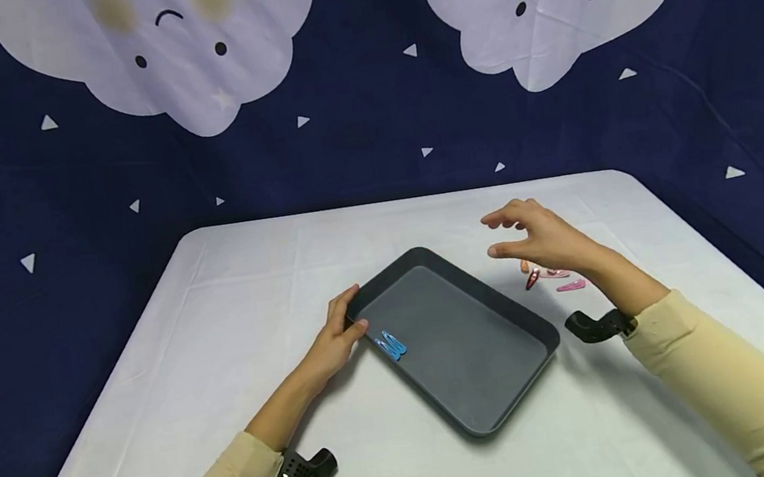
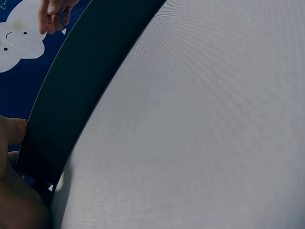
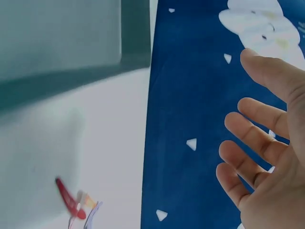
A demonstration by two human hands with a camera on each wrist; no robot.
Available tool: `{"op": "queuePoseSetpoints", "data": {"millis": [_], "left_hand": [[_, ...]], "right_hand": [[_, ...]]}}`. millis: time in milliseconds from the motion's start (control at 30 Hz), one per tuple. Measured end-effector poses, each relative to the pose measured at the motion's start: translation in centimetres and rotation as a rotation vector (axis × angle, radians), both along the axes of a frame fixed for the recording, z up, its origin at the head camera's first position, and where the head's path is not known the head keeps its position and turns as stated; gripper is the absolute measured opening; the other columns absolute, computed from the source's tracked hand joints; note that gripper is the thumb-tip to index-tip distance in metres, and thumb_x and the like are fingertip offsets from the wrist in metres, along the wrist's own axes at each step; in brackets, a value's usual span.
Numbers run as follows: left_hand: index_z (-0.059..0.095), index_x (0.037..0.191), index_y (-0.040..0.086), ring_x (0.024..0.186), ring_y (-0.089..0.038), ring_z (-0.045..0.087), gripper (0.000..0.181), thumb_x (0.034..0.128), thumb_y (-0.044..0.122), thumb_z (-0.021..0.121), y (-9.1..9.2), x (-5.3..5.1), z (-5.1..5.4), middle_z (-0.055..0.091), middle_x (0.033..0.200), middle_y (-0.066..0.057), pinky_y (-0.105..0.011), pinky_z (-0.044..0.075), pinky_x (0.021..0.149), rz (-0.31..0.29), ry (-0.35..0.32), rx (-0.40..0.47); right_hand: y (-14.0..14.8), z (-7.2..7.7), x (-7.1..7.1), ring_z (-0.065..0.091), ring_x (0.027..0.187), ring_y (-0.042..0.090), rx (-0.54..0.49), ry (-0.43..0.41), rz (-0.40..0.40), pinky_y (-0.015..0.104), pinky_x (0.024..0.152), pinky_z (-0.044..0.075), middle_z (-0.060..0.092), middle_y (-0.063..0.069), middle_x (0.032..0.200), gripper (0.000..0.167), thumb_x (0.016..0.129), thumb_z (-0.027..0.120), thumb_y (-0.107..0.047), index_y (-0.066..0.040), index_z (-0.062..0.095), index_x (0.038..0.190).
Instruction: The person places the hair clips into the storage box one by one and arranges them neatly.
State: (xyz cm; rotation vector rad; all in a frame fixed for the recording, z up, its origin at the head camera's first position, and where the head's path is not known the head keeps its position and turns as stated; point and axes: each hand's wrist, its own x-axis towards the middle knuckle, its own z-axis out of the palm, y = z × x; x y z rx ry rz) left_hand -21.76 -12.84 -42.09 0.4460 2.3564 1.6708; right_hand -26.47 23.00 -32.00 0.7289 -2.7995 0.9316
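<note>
A dark grey rectangular tray (image 1: 475, 356) lies turned at an angle on the table. My left hand (image 1: 331, 347) grips its left corner, thumb over the rim; the left wrist view shows the thumb against the tray's outer wall (image 2: 71, 90). Blue snap hair clips (image 1: 391, 345) lie inside, near that hand. Beyond the tray's right side, my right hand (image 1: 543, 236) hovers with thumb and fingers spread apart, holding nothing. Under and beside it on the table lie a dark red hair clip (image 1: 533, 278), an orange one (image 1: 523, 266) and pink ones (image 1: 571, 285), partly hidden by the hand and wrist.
A white cloth covers the table (image 1: 219, 335), whose far edge meets a dark blue curtain (image 1: 368, 142) printed with clouds and triangles. Black wrist cameras (image 1: 312, 470) sit on both forearms, the right one close to the tray's right corner.
</note>
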Motion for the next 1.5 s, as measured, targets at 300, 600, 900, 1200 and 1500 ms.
{"op": "queuePoseSetpoints", "data": {"millis": [300, 600, 900, 1200, 1500], "left_hand": [[0.014, 0.151, 0.019, 0.147, -0.03, 0.003, 0.06, 0.0988, 0.017, 0.043, 0.0, 0.0, 0.1, 0.012, 0.155, -0.006, -0.056, 0.004, 0.117, 0.007, 0.006, -0.002], [0.014, 0.151, 0.019, 0.147, -0.029, 0.001, 0.059, 0.0991, 0.017, 0.043, 0.0, 0.1, 0.1, 0.011, 0.156, -0.005, -0.056, 0.003, 0.117, 0.004, 0.001, -0.003], [0.013, 0.152, 0.019, 0.147, -0.03, -0.002, 0.06, 0.0992, 0.017, 0.042, 0.0, 0.1, 0.1, 0.009, 0.157, -0.005, -0.058, 0.002, 0.116, -0.002, -0.004, -0.008], [0.011, 0.152, 0.018, 0.147, -0.032, -0.002, 0.06, 0.0994, 0.017, 0.041, -0.1, 0.2, 0.3, 0.007, 0.157, -0.006, -0.058, 0.003, 0.116, -0.014, -0.01, -0.003], [0.012, 0.152, 0.02, 0.147, -0.03, 0.001, 0.06, 0.0993, 0.017, 0.042, 0.0, 0.2, 0.2, 0.009, 0.156, -0.005, -0.057, 0.004, 0.117, -0.006, -0.009, -0.005]], "right_hand": [[3.5, -1.5, -0.1, 0.046, 0.111, 0.03, 0.028, -0.016, -0.13, 0.043, 0.09, 0.036, 0.06, 0.015, 0.118, 0.049, 0.083, 0.071, -0.032, -0.009, 0.058, 0.125], [6.0, -3.6, 0.2, 0.045, 0.107, 0.038, 0.071, 0.001, -0.276, 0.048, 0.083, 0.037, 0.058, 0.023, 0.118, 0.052, 0.085, 0.068, -0.034, -0.001, 0.057, 0.124], [7.6, -5.8, 0.4, 0.041, 0.101, 0.042, 0.151, -0.036, -0.384, 0.046, 0.079, 0.035, 0.054, 0.03, 0.119, 0.059, 0.084, 0.068, -0.035, 0.004, 0.054, 0.126], [8.1, -7.2, 0.5, 0.038, 0.106, 0.048, 0.172, -0.077, -0.438, 0.054, 0.085, 0.031, 0.05, 0.032, 0.123, 0.061, 0.085, 0.065, -0.041, 0.005, 0.054, 0.124], [8.2, -7.7, 0.5, 0.04, 0.103, 0.05, 0.193, -0.099, -0.473, 0.056, 0.081, 0.032, 0.055, 0.032, 0.118, 0.064, 0.083, 0.067, -0.042, 0.007, 0.056, 0.122]]}}
